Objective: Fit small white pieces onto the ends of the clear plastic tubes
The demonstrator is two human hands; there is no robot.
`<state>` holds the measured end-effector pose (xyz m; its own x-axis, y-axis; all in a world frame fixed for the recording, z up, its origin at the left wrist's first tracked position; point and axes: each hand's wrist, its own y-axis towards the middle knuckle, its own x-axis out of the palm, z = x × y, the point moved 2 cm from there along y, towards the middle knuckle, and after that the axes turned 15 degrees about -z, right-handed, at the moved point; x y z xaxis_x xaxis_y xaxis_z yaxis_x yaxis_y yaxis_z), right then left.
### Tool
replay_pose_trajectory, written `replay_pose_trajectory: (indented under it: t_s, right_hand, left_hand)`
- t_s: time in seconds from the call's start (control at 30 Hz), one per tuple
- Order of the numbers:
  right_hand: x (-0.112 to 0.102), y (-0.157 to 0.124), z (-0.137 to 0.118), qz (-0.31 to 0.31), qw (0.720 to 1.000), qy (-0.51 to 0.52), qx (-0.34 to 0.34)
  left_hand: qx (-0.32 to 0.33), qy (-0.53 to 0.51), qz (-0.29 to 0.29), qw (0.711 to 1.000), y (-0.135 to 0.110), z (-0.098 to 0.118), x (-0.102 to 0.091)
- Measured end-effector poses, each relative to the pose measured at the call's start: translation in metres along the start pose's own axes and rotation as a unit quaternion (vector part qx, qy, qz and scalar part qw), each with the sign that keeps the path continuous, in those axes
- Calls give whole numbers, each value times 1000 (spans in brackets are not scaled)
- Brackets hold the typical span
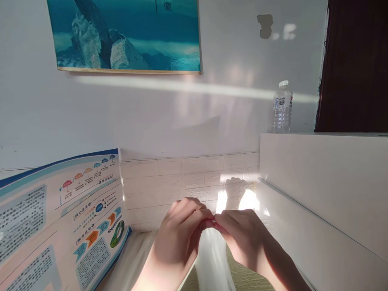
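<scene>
My left hand (180, 236) and right hand (247, 234) meet, fingertips pinched together, gripping the upper end of some long white strands (212, 258)

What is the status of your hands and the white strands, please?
Left hand and right hand together, pinching small white bit. White strands just below. Printed board left, apart from both.

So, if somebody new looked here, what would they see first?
Probably the big blue-green picture of rocks and water, hanging on the wall at the upper left. Next, the left grip and right grip, pinched together at the lower middle over long white strands. The colourful board at the lower left stands out too.
</scene>
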<state>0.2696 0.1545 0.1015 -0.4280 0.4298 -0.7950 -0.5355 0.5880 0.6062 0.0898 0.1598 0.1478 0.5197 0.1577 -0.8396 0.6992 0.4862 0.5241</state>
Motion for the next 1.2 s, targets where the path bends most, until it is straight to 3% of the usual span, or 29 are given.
replay_pose_trajectory:
  t_s: [0.3,0.47,0.73,0.83,0.93,1.03,1.1,1.2]
  right_hand:
    - [7,4,2,23,997,-69,-39]
    - [9,5,-3,3,997,-57,-55]
    - [4,2,-7,37,993,-60,-92]
    - [1,3,-8,55,991,-74,-93]
    - [0,4,-10,80,988,-80,-105]
    - [0,5,-10,109,987,-52,-110]
    - [-1,5,-7,125,987,-3,-101]
    - [-1,5,-3,117,982,136,-52]
  left_hand:
    - [-88,-16,-47,995,-2,-6,10]
    - [-123,-64,-79,987,-9,1,2]
    - [-180,-100,-109,972,-19,11,0]
    - [-206,-181,-115,955,-19,11,0]
    - [-228,-276,-165,919,-16,10,-1]
    - [-209,-334,-207,895,-14,8,-1]
    - [-197,-313,-187,910,-14,5,-1]
    - [-167,-251,-97,949,-15,4,-3]
